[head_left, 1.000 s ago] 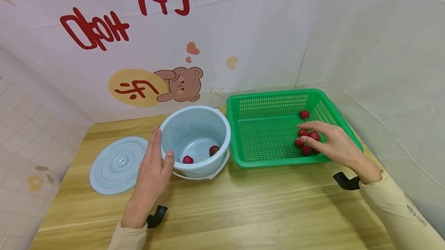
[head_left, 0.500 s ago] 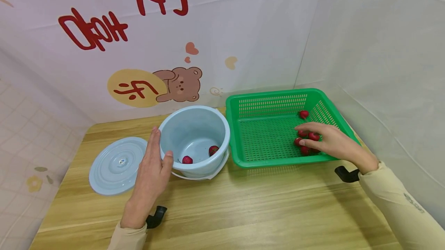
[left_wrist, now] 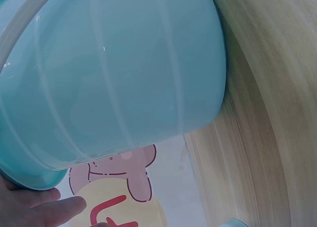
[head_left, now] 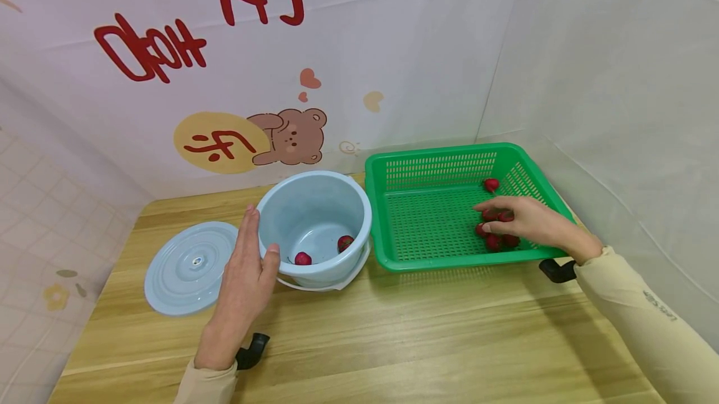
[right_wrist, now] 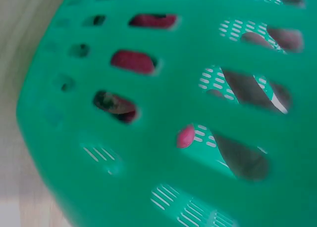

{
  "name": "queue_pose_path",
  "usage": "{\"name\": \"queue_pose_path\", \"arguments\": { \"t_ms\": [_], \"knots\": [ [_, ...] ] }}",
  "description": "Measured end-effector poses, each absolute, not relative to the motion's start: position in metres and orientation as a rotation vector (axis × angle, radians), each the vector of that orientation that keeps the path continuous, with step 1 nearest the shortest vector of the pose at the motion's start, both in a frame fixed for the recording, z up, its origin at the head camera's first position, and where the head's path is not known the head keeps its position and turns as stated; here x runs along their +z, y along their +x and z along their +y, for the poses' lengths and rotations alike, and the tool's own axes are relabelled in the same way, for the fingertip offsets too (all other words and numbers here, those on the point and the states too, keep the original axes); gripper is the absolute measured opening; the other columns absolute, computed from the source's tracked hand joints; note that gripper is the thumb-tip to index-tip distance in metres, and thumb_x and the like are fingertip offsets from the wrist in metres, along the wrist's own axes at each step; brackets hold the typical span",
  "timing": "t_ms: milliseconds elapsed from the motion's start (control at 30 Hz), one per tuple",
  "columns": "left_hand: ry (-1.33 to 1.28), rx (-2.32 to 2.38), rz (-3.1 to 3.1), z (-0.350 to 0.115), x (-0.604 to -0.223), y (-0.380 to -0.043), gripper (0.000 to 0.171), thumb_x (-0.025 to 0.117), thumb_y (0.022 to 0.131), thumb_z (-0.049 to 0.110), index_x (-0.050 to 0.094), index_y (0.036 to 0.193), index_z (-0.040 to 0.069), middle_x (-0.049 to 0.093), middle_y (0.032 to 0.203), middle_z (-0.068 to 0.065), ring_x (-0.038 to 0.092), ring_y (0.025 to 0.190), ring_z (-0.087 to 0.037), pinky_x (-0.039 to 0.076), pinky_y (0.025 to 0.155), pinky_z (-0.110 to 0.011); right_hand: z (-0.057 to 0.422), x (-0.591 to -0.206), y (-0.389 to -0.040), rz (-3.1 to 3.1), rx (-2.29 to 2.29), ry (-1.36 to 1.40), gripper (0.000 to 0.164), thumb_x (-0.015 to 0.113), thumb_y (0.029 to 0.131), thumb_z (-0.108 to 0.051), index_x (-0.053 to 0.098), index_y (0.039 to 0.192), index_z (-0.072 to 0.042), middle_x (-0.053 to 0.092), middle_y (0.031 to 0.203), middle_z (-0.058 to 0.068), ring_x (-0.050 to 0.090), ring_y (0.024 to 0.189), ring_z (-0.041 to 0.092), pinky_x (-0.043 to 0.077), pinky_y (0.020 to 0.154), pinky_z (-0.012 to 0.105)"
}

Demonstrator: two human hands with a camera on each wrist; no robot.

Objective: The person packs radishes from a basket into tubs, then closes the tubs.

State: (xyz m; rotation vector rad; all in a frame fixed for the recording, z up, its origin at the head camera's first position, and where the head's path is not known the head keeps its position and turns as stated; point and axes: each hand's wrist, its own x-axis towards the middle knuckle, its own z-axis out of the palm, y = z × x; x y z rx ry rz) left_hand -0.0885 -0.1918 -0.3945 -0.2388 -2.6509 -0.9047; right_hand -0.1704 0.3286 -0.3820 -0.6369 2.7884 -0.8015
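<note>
My left hand [head_left: 244, 285] lies along the left side of a light-blue bucket [head_left: 320, 270], its fingers straight at the rim. In the left wrist view those fingers [left_wrist: 54, 211] reach under the rim of the bucket [left_wrist: 129, 68]. Two small red radishes, one near the front [head_left: 303, 258] and one at the right [head_left: 345, 243], lie inside. My right hand [head_left: 533, 223] hovers inside a green basket [head_left: 449, 263], thumb and fingers apart over a cluster of radishes [head_left: 493, 242]. Through the slots in the right wrist view, radishes [right_wrist: 133, 61] and parts of the hand show; the fingertips are partly hidden.
A round blue lid [head_left: 193, 266] lies on the wooden table [head_left: 393, 341], left of the bucket. One more radish [head_left: 491, 185] sits at the basket's back right. The bucket's white handle [head_left: 337, 285] hangs at its front. A printed cloth wall [head_left: 427, 67] stands behind.
My right hand has shifted slightly left and lower over the radish cluster, covering more of the upper ones. The left hand and bucket stay in place.
</note>
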Motion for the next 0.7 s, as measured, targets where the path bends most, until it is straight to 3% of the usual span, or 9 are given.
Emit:
{"name": "queue_pose_path", "arguments": {
  "t_ms": [267,700],
  "knots": [
    [-0.246,-0.900,-2.650,-0.192,-0.395,-0.088,0.067,0.044,0.106,0.025,0.020,0.164,0.001,0.019,0.171,-0.015,0.030,0.151,-0.040,0.035,0.112,-0.067,0.332,-0.388,-0.178,2.684,-0.801,-0.645,0.046,0.071,0.099,-0.029,0.065,0.139,-0.008,0.066,0.138,0.013,0.061,0.126,0.038,0.052,0.096,0.057],
    [-0.247,-0.893,-2.648,-0.192,-0.396,-0.088,0.067,0.045,0.106,0.025,0.020,0.164,0.000,0.020,0.171,-0.015,0.030,0.152,-0.040,0.035,0.113,-0.067,0.331,-0.398,-0.184,2.575,-0.701,-0.653,0.048,0.070,0.100,-0.026,0.062,0.143,-0.006,0.065,0.138,0.016,0.061,0.126,0.037,0.051,0.099,0.055]
  ]
}}
